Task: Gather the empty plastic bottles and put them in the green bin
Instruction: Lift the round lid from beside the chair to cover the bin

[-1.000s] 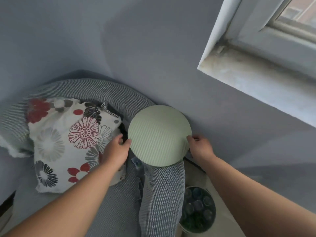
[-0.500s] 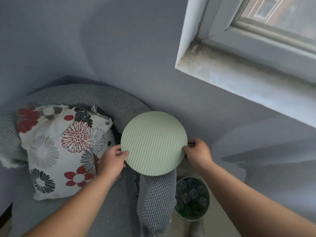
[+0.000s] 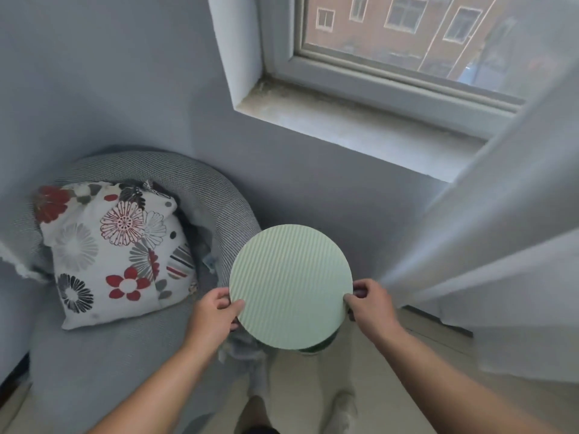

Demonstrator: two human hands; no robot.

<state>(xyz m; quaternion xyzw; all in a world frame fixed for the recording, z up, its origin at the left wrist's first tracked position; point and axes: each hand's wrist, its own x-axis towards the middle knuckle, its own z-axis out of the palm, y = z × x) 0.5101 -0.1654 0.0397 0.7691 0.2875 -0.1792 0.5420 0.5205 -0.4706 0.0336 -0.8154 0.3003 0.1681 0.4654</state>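
A round pale-green ribbed lid [image 3: 289, 286] is held flat between both my hands. My left hand [image 3: 213, 317] grips its left edge and my right hand [image 3: 371, 303] grips its right edge. The lid sits over the green bin [image 3: 315, 348], of which only a dark sliver of rim shows under the lid's lower right edge. The bottles inside the bin are hidden by the lid.
A grey striped armchair [image 3: 94, 355] stands at the left with a flowered cushion [image 3: 116, 249] on it. A pale curtain [image 3: 501, 261] hangs at the right, below a window sill [image 3: 360, 133]. Beige floor [image 3: 297, 396] lies under my arms.
The lid has moved right and down, from above the chair arm to over the bin, which now hides the bottles. The view has tilted up toward the window.
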